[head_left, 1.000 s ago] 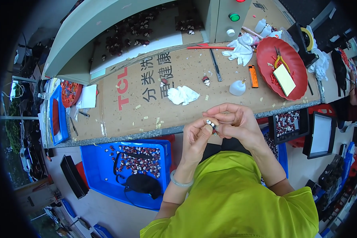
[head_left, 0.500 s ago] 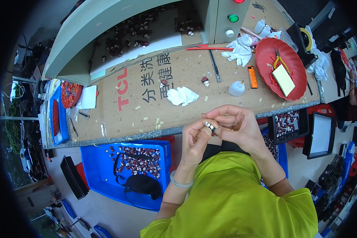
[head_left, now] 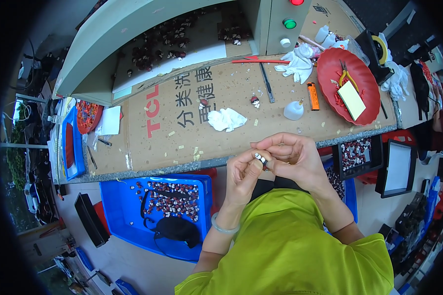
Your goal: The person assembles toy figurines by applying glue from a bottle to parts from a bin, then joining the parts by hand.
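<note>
Left hand: my left hand (head_left: 243,174) is raised in front of my chest, fingers curled, thumb and forefinger pinched on a small silver-coloured metal part (head_left: 260,158).
Right hand: my right hand (head_left: 293,157) faces it, fingers bent inward, fingertips closed on the same small part from the other side.
Part position: the small part sits between both hands, just off the near edge of the workbench, above my lap.
Wrist: a pale translucent bangle (head_left: 224,228) circles my left wrist.
Workbench: a flat sheet of brown printed cardboard (head_left: 182,128) covers the bench top.
On the cardboard: a crumpled white tissue (head_left: 226,119), an orange lighter (head_left: 313,89), and a small white dropper bottle (head_left: 294,110), all well apart from my hands.
Right of bench: a round red plastic tray (head_left: 330,73) holds yellow-handled pliers (head_left: 347,76) and a pale yellow note pad (head_left: 352,100).
Below bench, left: a blue plastic bin (head_left: 118,206) contains small red-and-white pieces and a black strap.
Below bench, right: a black tray (head_left: 355,156) of similar pieces is near my right hand.
</note>
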A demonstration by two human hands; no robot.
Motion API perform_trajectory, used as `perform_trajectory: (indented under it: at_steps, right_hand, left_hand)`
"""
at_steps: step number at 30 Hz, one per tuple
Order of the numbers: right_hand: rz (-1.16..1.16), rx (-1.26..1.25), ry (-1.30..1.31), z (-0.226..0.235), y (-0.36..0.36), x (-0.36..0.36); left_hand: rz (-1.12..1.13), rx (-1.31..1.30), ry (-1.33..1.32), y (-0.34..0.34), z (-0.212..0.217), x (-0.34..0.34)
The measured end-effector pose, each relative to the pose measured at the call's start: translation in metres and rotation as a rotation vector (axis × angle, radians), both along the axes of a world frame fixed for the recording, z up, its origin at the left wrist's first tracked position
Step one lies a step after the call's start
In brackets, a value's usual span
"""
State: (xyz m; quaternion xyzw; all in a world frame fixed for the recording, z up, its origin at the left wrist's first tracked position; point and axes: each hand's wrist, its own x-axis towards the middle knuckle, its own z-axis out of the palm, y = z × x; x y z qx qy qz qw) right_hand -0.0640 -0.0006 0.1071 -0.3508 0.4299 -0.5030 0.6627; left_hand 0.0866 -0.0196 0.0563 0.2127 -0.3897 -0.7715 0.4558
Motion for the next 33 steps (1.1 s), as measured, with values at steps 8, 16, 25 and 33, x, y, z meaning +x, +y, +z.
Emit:
perform_trajectory:
  at_steps: [8,16,25,33]
  right_hand:
    - [0.039,0.037,-0.104,0.004,0.0,-0.005]
    - [0.041,0.027,-0.101,0.0,-0.001,-0.003]
    - [0.013,0.076,-0.067,0.007,-0.005,0.0]
    - [0.025,0.019,-0.06,0.004,-0.004,0.0]
  left_hand:
    - [-0.017,-0.075,-0.021,-0.001,0.006,0.001]
    - [-0.007,-0.107,-0.076,-0.002,-0.001,0.003]
    - [0.029,-0.11,-0.097,-0.001,0.001,0.002]
    - [0.033,-0.126,-0.069,-0.003,0.004,0.002]
